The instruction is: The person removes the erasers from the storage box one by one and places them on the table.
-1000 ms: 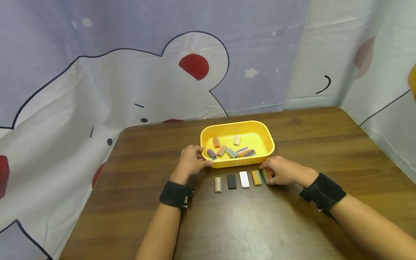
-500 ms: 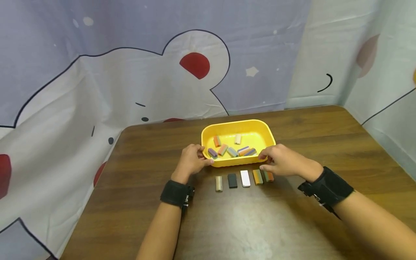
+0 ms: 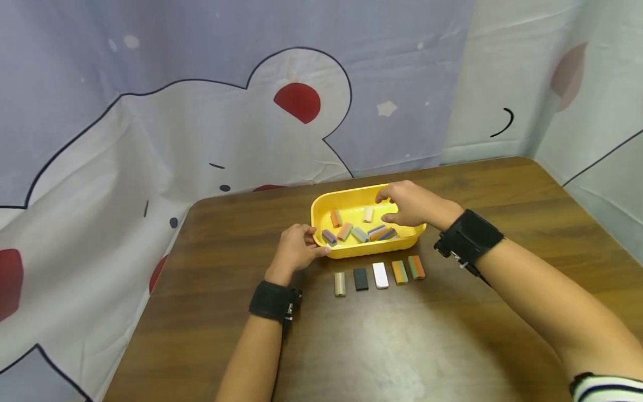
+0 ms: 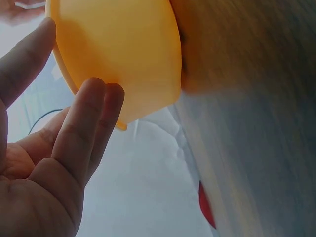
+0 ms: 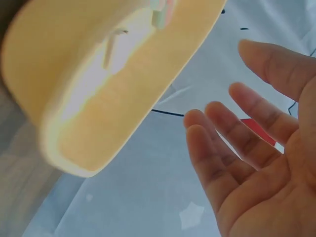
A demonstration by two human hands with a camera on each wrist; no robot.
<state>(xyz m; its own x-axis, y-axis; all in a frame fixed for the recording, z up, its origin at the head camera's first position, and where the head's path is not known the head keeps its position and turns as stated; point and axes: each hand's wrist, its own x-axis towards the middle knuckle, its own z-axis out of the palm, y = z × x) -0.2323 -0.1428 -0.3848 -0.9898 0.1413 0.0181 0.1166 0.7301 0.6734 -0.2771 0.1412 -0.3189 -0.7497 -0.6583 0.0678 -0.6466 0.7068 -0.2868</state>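
Observation:
A shallow yellow tray (image 3: 331,252) stands on the table, holding several small, mostly two-coloured blocks, with an orange-and-green block (image 3: 336,218) and a beige block (image 3: 368,214) among them. My left hand (image 3: 295,248) holds its front left corner, thumb at the front rim and fingers against the side wall. Over the tray's right part hovers my right hand (image 3: 413,204), fingers spread and nothing in them. In front lies a row: a beige block (image 3: 340,284), a black block (image 3: 360,279), a white block (image 3: 380,275), a yellow-and-green block (image 3: 399,272) and a green-and-orange block (image 3: 416,267).
The brown wooden table (image 3: 226,234) reaches back to a printed curtain (image 3: 201,128), which also hangs along both sides. Each wrist wears a black strap (image 3: 468,235).
My right hand has let go of the green-and-orange block at the row's right end, then risen and moved back over the tray. My left hand has stayed at the tray's corner.

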